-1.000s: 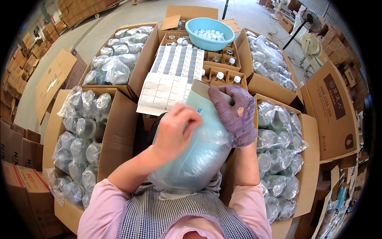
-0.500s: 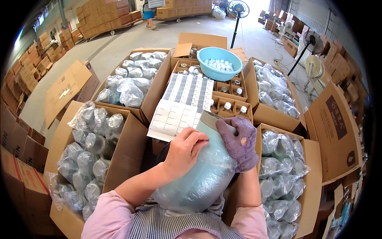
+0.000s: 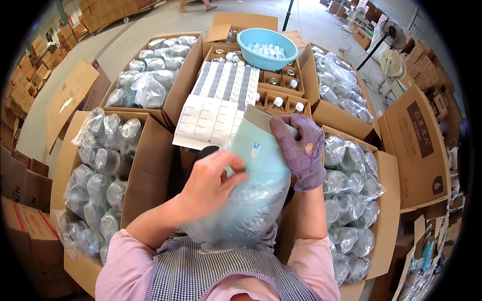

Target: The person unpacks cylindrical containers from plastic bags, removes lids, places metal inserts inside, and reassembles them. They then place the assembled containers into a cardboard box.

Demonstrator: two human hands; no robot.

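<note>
A pale green cup (image 3: 261,160) lies in my lap, its lower half inside a clear plastic bag (image 3: 241,210). My right hand (image 3: 301,150), in a worn purple glove with a hole, grips the cup near its open rim. My bare left hand (image 3: 211,183) rests on the cup's side and pinches the bag's edge by a small label. A cardboard box of bagged cups (image 3: 351,200) stands to the right of my hands, a similar box (image 3: 100,165) to the left.
A white sheet of labels (image 3: 216,105) lies ahead on a divided box (image 3: 283,98) holding small jars. A blue basin (image 3: 266,47) of white caps sits behind it. More boxes of bagged cups stand at the far left (image 3: 150,75) and far right (image 3: 336,75). A fan (image 3: 389,55) stands on the floor.
The view has tilted so the boxes sit lower in the picture. My left hand has slid down the cup's side, and the bag now covers less of the cup's upper part.
</note>
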